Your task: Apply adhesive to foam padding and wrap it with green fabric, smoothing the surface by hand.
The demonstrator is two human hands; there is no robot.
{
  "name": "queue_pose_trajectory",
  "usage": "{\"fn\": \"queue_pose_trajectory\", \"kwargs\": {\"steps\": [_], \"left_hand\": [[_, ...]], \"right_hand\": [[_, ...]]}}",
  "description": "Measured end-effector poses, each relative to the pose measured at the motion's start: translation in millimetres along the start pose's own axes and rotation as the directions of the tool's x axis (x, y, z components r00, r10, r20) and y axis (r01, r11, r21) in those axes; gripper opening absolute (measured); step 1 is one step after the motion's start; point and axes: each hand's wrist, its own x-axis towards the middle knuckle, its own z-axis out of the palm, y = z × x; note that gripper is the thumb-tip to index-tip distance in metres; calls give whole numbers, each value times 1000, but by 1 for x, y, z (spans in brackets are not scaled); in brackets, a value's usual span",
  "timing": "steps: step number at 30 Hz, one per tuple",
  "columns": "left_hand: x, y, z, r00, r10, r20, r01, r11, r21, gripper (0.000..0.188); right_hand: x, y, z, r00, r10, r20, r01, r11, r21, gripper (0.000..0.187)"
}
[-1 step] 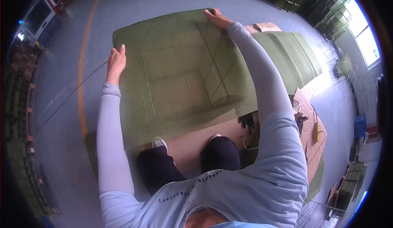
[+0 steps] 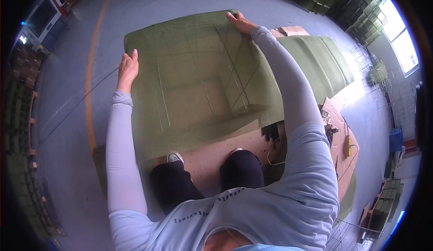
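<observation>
Green mesh sheet (image 2: pixel 189 86) spreads over a pinkish board (image 2: pixel 205 157), which pokes out past sheet's near edge. R hand (image 2: pixel 242 23) grips sheet's far R corner; L hand (image 2: pixel 128 71) curls at sheet's L edge, contact hidden, can't tell if it's holding. Uneven pull cd skew sheet; thin lines (image 2: pixel 232 69) across it, prob. wires, cd snag mesh.
</observation>
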Motion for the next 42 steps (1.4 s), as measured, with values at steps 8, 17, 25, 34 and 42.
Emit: {"fn": "queue_pose_trajectory", "kwargs": {"steps": [8,17,25,34,42], "left_hand": [[8,-27,-8,999,-30,-17,30,999,-41,74],[33,-43,9,1000,5,19,-5,1000,-10,79],[33,-42,7,1000,-3,29,3,1000,31,81],[36,-83,-12,993,108,-39,-113,980,-163,76],[35,-83,14,989,45,143,17,914,-406,74]], "right_hand": [[-160,20,-23,961,-248,122,212,944,252,77],[-229,-2,-34,974,-140,-175,141,990,-7,74],[-288,-6,-9,960,-222,-169,182,958,-223,81],[-311,-51,14,788,-559,-259,384,775,-503,75],[-306,-29,0,840,-524,-142,500,848,-174,75]]}}
